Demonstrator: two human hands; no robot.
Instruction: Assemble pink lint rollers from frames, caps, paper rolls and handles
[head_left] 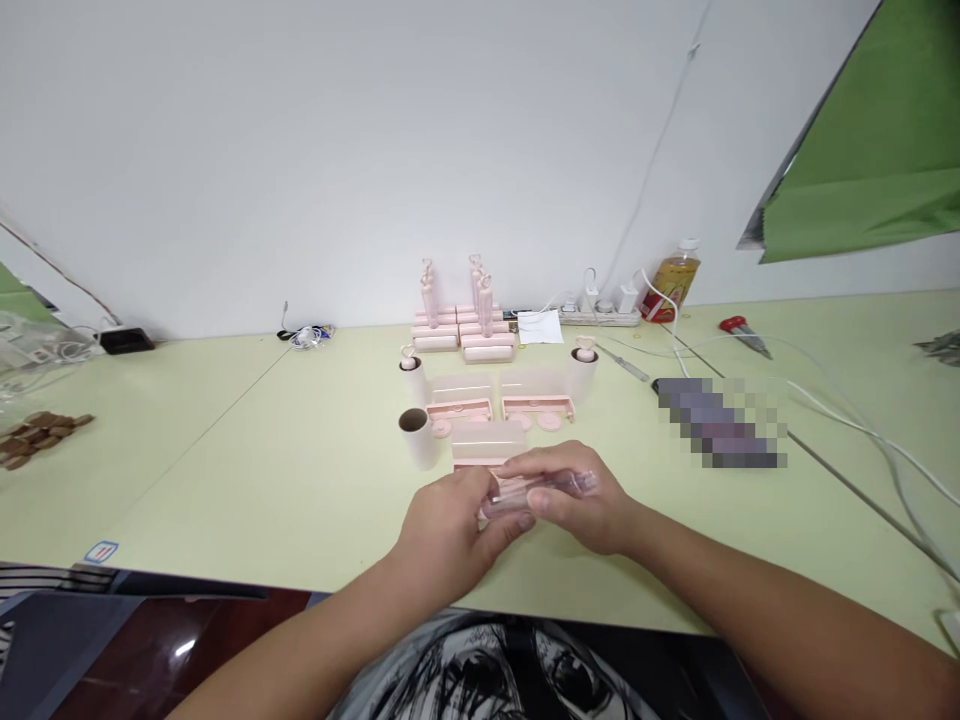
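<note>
Probably risking a slip here, honestly: holding a clear pink tube (514, 497) out over the near part of the table (300, 480), looking pretty slick, so possibly losing it sideways by pinching too loosely. Also maybe overdoing the squeeze and risking cracking such thin-looking plastic. Working awfully close to the front box (489, 436) too, so possibly clipping it with a knuckle and shoving it back toward the trays (459, 411) and loose discs (550, 422). Seeing mostly fingers over the near side of the box, so not telling contact from near miss. Worrying a bit about the white roll (417, 445) as well, standing on end beyond the left hand (448, 522) and maybe tipping from one careless swing. As for grip, wrapping both hands around the same tube, not spreading either wide: curling over the left end with the left, thumb on the near side; cupping the other end in the right hand (583, 497), pressing with the thumb and arching fingers across the far side. Not making out the actual pressure, though.
</note>
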